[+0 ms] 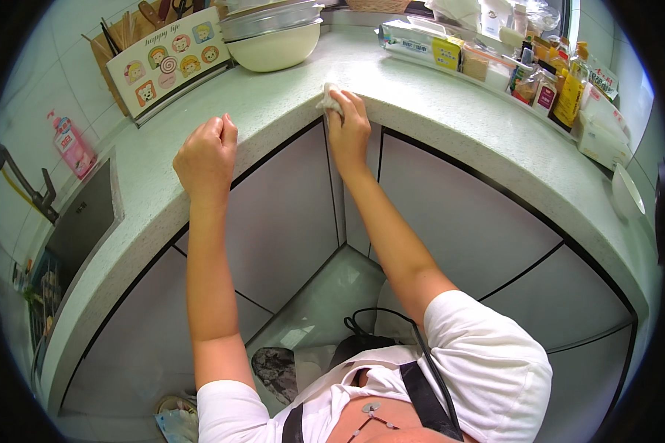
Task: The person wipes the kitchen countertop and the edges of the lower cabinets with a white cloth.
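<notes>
My right hand (349,133) presses a crumpled white cloth or wipe (330,99) against the inner corner of the pale speckled countertop (414,92), right at its front edge. Its fingers are closed over the cloth and hide part of it. Left of that corner, my left hand (205,156) rests as a closed fist at the counter's edge. Nothing sticks out of the fist, and its palm side is hidden.
A cream basin (275,50) with metal bowls and a cartoon-covered rack (168,66) stand at the back left. Far left are a sink (89,210) and pink pump bottle (72,145). Along the right wall are a wipes pack (421,46), sauce bottles (571,88) and a white bowl (626,192).
</notes>
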Tool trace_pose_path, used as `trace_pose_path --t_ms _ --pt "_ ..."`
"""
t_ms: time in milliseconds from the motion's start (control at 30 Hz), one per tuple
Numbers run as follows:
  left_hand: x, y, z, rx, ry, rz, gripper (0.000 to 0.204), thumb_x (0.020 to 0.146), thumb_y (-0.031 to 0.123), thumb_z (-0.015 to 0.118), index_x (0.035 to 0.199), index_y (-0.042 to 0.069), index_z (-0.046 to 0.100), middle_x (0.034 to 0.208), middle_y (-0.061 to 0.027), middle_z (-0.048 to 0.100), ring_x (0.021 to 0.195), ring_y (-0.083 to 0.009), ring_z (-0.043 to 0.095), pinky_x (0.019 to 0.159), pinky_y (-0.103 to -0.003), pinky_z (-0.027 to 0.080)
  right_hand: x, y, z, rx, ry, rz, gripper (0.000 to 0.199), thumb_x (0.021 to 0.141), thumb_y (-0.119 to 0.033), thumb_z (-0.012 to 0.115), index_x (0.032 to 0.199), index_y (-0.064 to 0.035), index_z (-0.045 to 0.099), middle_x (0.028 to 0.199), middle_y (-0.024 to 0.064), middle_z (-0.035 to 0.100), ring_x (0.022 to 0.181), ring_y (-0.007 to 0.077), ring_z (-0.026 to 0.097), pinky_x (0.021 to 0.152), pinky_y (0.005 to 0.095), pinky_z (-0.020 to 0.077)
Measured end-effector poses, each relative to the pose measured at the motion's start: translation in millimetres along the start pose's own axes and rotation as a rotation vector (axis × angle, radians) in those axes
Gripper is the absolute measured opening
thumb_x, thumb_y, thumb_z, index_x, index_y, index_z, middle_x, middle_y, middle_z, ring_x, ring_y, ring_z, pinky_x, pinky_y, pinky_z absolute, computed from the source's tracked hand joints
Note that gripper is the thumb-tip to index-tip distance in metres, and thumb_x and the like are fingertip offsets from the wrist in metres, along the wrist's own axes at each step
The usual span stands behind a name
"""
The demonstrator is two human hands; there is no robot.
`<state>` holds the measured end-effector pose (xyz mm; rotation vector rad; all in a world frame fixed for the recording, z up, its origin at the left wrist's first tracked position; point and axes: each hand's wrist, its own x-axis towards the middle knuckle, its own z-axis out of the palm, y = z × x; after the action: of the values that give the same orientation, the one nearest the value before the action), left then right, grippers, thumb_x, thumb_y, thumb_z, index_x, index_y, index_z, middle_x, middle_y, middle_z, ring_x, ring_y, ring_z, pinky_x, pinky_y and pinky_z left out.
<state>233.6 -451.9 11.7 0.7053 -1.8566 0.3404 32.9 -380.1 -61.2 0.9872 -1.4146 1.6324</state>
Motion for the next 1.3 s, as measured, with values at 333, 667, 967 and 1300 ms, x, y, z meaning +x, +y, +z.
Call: trace_pose_path --t_ms 333,667,967,1300 --pt "2.0 5.3 -2.5 -0.014 -0.059 0.007 0.034 0.089 0.029 0.054 0.062 0.009 0.052 0.059 -0.0054 0.055 0.054 -0.0257 0.054 0.049 -0.038 0.043 5.1 -1.0 25.5 0.073 0.062 0.060 0.023 0.072 0.002 0.055 0.088 -0.0080 0.068 0.100 0.0098 0.066 0.093 0.0275 0.063 0.081 0.0352 0.0508" --pt "2.7 6.3 3.5 0.008 -0.119 -0.077 0.034 0.090 0.030 0.052 0.065 0.008 0.053 0.062 -0.0094 0.057 0.056 -0.0294 0.056 0.052 -0.041 0.043 -20.4 -9.9 5.7 0.311 -0.184 0.134 0.020 0.071 0.004 0.057 0.083 -0.0074 0.069 0.097 0.0123 0.066 0.090 0.0254 0.065 0.074 0.0309 0.0528" --pt "6.2 9.2 -0.9 -0.071 -0.066 -0.062 0.038 0.091 0.032 0.052 0.065 0.004 0.051 0.063 -0.0144 0.053 0.056 -0.0337 0.051 0.053 -0.042 0.039 4.1 -9.1 20.7 0.225 0.056 0.168 0.023 0.070 0.007 0.053 0.085 -0.0036 0.068 0.101 0.0129 0.064 0.092 0.0266 0.063 0.080 0.0328 0.0502" --pt "1.9 -4.9 7.7 -0.036 0.019 0.017 0.030 0.088 0.030 0.055 0.068 0.009 0.058 0.063 -0.0102 0.060 0.058 -0.0312 0.058 0.053 -0.041 0.045 -14.2 -29.6 -16.9 0.418 -0.270 0.145 0.028 0.070 0.008 0.055 0.086 -0.0085 0.070 0.098 0.0106 0.067 0.090 0.0207 0.064 0.068 0.0274 0.0504"
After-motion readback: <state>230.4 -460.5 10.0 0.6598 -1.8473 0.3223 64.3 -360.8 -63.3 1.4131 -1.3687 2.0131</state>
